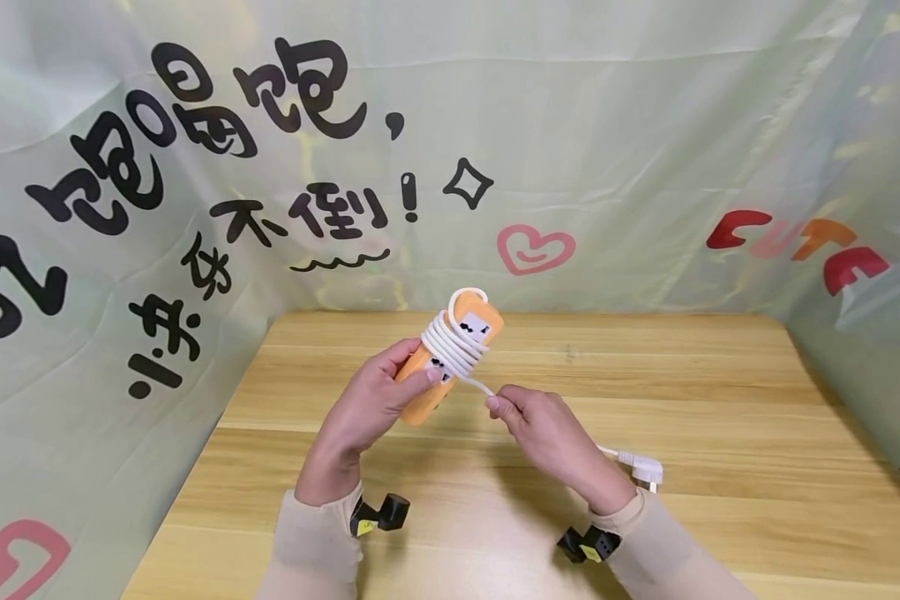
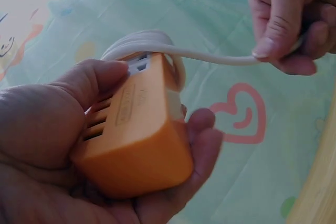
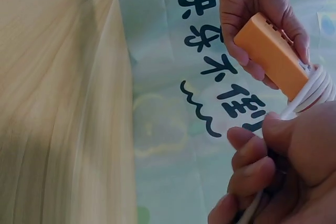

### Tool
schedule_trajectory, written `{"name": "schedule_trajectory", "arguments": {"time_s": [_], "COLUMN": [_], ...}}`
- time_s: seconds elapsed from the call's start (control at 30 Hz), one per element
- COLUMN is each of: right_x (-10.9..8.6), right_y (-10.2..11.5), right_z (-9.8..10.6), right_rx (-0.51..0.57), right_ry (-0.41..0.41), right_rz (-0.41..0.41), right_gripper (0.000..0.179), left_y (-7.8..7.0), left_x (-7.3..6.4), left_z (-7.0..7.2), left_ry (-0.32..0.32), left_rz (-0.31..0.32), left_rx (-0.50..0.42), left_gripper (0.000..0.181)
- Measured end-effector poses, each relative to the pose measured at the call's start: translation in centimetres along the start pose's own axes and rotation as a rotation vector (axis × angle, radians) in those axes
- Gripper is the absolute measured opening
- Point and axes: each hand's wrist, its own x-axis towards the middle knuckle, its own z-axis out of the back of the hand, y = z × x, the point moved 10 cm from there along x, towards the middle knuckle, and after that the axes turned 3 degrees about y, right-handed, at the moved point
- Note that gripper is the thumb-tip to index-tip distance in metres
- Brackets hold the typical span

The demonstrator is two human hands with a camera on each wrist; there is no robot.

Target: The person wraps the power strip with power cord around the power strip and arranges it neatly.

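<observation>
My left hand grips the lower end of an orange power strip, thumb on its socket face and fingers behind it. The strip is tilted, held above the table. Several turns of white cord wrap round its upper half, with a loop at the top end. From the lowest turn the cord runs taut to my right hand, which pinches it between thumb and curled fingers. Past that hand the cord leads to a white plug beside the right wrist. In the left wrist view, slots show along the strip's orange body.
A light wooden table lies below both hands. Pale green printed cloth stands behind it and on both sides, with black lettering and pink hearts. Small black cameras are strapped at both wrists, over beige sleeves.
</observation>
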Motion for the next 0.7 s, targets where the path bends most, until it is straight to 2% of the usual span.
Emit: {"name": "schedule_trajectory", "arguments": {"time_s": [0.2,0.3,0.47,0.63,0.7], "right_x": [0.0,-0.1,-0.1,0.1,0.1], "right_y": [0.5,0.8,0.5,-0.5,-0.9], "right_z": [-0.4,-0.6,-0.3,0.2,0.4], "right_rx": [0.110,0.106,0.076,-0.042,-0.085], "right_ry": [0.064,0.084,0.073,0.051,0.042], "right_rz": [0.034,0.067,0.053,0.005,-0.017], "right_gripper": [0.020,0.021,0.016,0.039,0.043], "left_y": [0.6,0.6,0.0,-0.5,-0.6], "left_x": [0.1,0.1,-0.2,-0.7,-0.9], "left_z": [0.6,0.3,-1.0,-2.0,-2.4], "left_ry": [-0.047,-0.026,0.093,0.208,0.253], "left_rz": [0.047,0.055,0.023,-0.011,-0.016], "left_rx": [-0.086,-0.154,-0.215,-0.241,-0.249], "left_gripper": [0.039,0.032,0.031,0.028,0.026]}}
